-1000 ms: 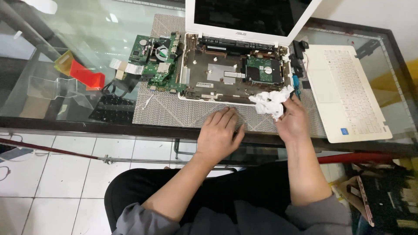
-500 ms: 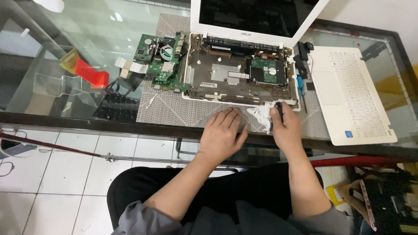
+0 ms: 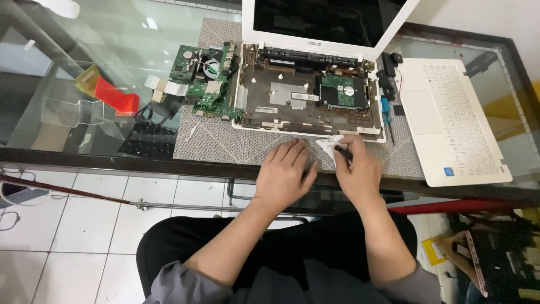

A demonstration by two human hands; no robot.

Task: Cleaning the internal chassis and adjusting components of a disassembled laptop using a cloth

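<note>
**Hands at the opened laptop**

While the left hand (image 3: 286,171) is lying flat on the woven mat (image 3: 219,143) with fingers loosely spread, the right hand (image 3: 355,171) is pinching a white tissue (image 3: 329,147) and a dark tool (image 3: 342,151). At twelve o'clock, the opened laptop base (image 3: 306,98) is sitting; at ten, a green circuit board (image 3: 205,79); at two, the white keyboard panel (image 3: 453,121).

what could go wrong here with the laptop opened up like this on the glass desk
1. The right hand presses a white tissue beside the open laptop base; lint could reach the exposed drive.
2. The bare green circuit board lies loose on the mat and could be knocked or shorted.
3. The detached keyboard panel sits near the desk edge and might slide off.
</note>
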